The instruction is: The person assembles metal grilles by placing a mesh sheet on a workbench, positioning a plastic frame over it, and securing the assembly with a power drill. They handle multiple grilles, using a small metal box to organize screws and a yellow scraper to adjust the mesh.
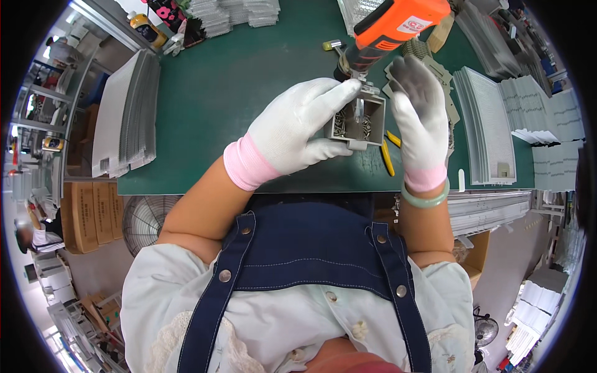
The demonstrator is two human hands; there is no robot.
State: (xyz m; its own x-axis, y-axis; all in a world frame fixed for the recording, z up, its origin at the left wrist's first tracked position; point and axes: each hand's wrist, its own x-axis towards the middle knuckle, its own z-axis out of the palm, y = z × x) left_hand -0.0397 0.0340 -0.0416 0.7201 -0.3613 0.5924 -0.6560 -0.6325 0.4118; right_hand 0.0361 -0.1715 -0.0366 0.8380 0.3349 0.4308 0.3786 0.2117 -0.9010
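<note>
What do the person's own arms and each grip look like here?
The left grip and right grip wear white gloves with pink cuffs; grey also shows on the right one, which is blurred. A pale green bangle sits behind the right cuff. Short, pale sleeves.

Screws [366,128] in the box [354,130], drill [387,36] behind it, probably pliers [388,158] to its right.

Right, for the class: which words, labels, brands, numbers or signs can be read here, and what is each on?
Printed wording and brands aren't copied here, only located:
White label with red print, on the orange-and-black power tool: not quoted.
Bottle label, upper left: too small to read.
Brown cartons, left: any print is too small to read.
</note>
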